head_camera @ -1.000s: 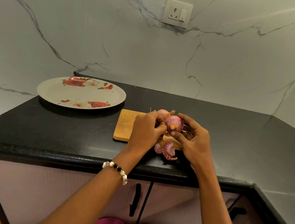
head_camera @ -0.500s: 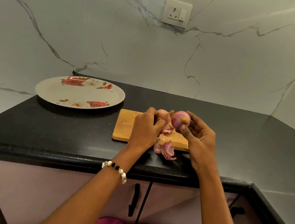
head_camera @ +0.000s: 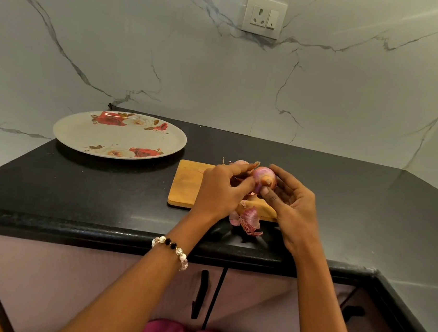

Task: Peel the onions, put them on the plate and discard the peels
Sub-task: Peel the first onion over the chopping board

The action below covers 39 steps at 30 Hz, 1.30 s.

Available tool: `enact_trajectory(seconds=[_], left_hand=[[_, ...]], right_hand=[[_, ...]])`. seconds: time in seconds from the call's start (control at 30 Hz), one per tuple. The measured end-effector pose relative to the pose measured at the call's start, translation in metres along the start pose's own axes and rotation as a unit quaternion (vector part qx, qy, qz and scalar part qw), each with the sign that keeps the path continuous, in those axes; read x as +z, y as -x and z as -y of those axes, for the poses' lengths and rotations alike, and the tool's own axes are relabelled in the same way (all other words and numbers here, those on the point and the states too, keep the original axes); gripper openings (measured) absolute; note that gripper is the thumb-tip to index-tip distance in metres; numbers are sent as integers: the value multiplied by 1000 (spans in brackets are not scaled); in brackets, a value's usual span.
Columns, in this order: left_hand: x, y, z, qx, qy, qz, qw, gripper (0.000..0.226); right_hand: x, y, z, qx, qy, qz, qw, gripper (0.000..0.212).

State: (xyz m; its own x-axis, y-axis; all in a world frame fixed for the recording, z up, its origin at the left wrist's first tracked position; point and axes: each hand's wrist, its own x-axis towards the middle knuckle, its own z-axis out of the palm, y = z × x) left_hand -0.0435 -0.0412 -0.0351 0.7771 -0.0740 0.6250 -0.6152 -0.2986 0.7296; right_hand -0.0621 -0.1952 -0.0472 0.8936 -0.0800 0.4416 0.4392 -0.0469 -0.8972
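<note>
The right hand (head_camera: 294,201) cups a small pink onion (head_camera: 264,179) above the wooden cutting board (head_camera: 185,186), thumb pressed near its stub, while the left hand (head_camera: 220,193) pinches at the onion's skin from the nine o'clock side. A second onion (head_camera: 240,163) sits just behind, at twelve o'clock, and loose peels (head_camera: 247,219) lie at six o'clock, spilling off the board's near edge. I'd worry that a hard tug could pop the slick bulb out of the fingers and send it rolling, or flick peel off the counter's front lip, which is close. The flowered plate (head_camera: 79,133) waits bare at ten o'clock, well apart. The black stone counter (head_camera: 73,190) meets white veined marble walls, with a socket (head_camera: 265,16) overhead.
</note>
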Motion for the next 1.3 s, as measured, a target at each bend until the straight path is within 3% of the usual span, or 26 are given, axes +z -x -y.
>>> enact_trajectory(seconds=[0.37, 0.67, 1.3], left_hand=[[-2, -1, 4, -40, 31, -19, 999, 30], [-4, 0, 0, -64, 89, 18, 994, 36], [-1, 0, 2, -41, 19, 27, 999, 41]], right_hand=[[1, 1, 1, -21, 19, 11, 1000, 49], [1, 1, 1, -5, 15, 8, 1000, 54], [0, -1, -3, 2, 34, 12, 999, 50]])
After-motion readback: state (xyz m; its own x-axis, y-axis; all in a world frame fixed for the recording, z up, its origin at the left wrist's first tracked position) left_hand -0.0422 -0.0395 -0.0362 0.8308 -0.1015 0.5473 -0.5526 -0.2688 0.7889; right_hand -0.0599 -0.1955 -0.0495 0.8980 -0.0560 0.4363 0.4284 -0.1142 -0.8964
